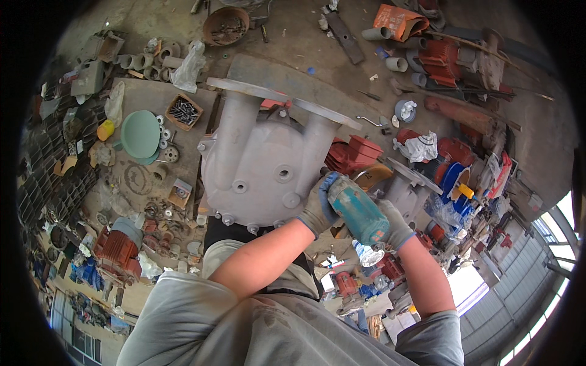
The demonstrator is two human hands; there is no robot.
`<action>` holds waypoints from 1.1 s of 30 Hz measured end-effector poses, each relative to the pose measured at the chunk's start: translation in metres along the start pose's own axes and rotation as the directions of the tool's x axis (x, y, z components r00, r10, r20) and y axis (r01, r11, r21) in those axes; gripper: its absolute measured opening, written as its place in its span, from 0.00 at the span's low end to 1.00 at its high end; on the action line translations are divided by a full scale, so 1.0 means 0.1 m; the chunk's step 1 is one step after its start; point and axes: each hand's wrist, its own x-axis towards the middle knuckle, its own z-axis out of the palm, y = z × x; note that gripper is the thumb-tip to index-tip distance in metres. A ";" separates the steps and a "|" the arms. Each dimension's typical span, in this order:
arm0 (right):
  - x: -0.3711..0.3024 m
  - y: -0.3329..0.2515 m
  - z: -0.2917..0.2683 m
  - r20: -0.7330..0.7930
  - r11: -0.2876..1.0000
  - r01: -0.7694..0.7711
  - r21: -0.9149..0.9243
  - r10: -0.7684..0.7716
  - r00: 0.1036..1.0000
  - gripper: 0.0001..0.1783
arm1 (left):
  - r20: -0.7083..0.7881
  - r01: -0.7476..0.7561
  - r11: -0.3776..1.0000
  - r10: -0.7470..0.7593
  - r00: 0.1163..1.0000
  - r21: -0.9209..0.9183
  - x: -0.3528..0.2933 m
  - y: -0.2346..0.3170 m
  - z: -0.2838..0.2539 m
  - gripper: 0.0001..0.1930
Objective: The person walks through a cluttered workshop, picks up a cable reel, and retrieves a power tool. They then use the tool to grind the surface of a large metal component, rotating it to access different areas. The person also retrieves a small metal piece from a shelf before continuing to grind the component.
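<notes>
A teal angle grinder (359,212) is held up in front of me between both gloved hands. My left hand (320,206) wraps round its near left side, by a dark side handle. My right hand (395,226) is closed on the right side of its body, the fingers partly hidden behind it. A tan disc or guard (373,177) shows beyond the tool; I cannot tell whether it turns. Just left of the grinder stands a large grey pump casing (262,161) with bolts along its edge. Its two pipes end in flat flanges (326,112).
Red motor parts (357,152) lie right behind the casing, beside another grey flanged casing (408,192). To the left are a box of bolts (184,111) and a pale green disc (148,135). A rusty bowl (225,27) sits far off. Red motors (117,251) crowd the floor.
</notes>
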 end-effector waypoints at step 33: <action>0.27 0.57 0.01 -0.015 0.947 0.319 -0.046 -0.320 0.947 0.26 | -0.094 -0.055 0.998 0.058 0.994 0.026 0.07 0.02 -0.05 0.17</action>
